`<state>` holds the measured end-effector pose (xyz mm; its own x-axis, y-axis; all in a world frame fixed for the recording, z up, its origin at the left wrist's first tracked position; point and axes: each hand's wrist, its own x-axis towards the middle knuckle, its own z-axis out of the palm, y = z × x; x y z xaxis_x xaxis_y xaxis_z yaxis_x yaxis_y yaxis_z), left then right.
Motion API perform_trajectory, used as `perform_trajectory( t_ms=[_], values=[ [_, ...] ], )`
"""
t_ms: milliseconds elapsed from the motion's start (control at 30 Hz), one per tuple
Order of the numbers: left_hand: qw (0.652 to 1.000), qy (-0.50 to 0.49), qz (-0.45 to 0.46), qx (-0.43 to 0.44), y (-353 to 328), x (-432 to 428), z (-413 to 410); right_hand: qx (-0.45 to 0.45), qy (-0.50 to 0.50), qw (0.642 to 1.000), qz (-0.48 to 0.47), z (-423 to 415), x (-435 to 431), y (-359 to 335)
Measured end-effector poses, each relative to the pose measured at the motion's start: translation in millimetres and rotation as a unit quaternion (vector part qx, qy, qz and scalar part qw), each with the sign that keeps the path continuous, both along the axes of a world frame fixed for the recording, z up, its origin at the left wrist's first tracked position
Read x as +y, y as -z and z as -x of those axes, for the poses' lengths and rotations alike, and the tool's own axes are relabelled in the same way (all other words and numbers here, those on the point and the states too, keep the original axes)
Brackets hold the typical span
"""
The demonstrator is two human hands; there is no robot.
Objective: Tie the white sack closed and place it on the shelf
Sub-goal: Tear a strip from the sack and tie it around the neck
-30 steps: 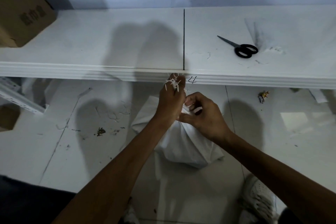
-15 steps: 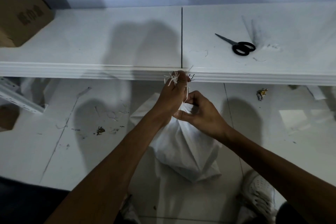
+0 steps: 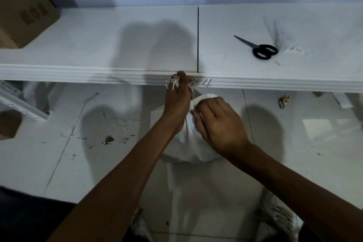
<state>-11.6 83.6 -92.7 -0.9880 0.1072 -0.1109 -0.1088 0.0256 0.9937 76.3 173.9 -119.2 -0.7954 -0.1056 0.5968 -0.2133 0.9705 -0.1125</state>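
Both hands are on the sack (image 3: 188, 147), and on my feed each one reads as closed round it. My left hand (image 3: 177, 102) is clenched about the gathered neck. Frayed white strands (image 3: 172, 82) stick out over the top of the fist. My right hand (image 3: 220, 124) sits just beside it and touches it, fingers curled down onto the neck and pinching white material. Whether that is cloth or cord I cannot tell.

The sack is over the floor (image 3: 59, 153) in front of the shelf (image 3: 117, 45), below its front edge. I cannot tell if its base touches the tiles. Its long axis runs away from me: the neck points up toward the shelf edge, and the rounded, bulging bottom faces my feet. The neck end comes level with that edge, near a handwritten mark (image 3: 206, 83).

On the shelf, well apart from the sack, black-handled scissors (image 3: 259, 49) lie to the right with blades closed and pointing left. A cardboard box (image 3: 23, 10) stands at the far left. A dark seam (image 3: 198, 35) splits the shelf top directly behind my left hand. One white shoe (image 3: 279, 220) shows under my right forearm.
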Motion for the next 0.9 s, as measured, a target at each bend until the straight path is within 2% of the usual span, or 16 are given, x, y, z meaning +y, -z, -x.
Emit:
perform_trajectory(
  t_ms=[133,334,467,634,767,834,901],
  values=[
    [1.000,-0.031,0.000,-0.004,-1.8,3.9,-3.5,-0.047,-0.020,0.998,0.031,2.1,0.6,-7.1],
    [0.999,-0.033,0.008,-0.019,5.4,3.9,-6.8,-0.149,-0.066,0.964,0.212,-2.7,-12.4,-3.6],
    [0.997,-0.056,0.009,-0.044,2.1,5.4,-7.0,-0.154,-0.053,0.938,0.305,-1.1,-16.6,0.8],
    [0.998,-0.050,0.000,-0.040,0.4,2.4,-6.9,-0.190,-0.105,0.931,0.295,4.5,-4.5,-3.3],
    [0.998,-0.027,-0.004,-0.058,-0.3,1.7,-8.7,-0.197,-0.096,0.923,0.315,7.6,-0.5,-6.7],
    [0.998,-0.018,-0.019,-0.058,0.0,2.3,-9.1,-0.182,-0.075,0.912,0.361,7.1,-1.2,-7.6],
    [0.998,-0.010,-0.010,-0.058,0.4,4.2,-9.9,-0.181,-0.040,0.881,0.435,7.7,1.9,-8.9]
  ],
)
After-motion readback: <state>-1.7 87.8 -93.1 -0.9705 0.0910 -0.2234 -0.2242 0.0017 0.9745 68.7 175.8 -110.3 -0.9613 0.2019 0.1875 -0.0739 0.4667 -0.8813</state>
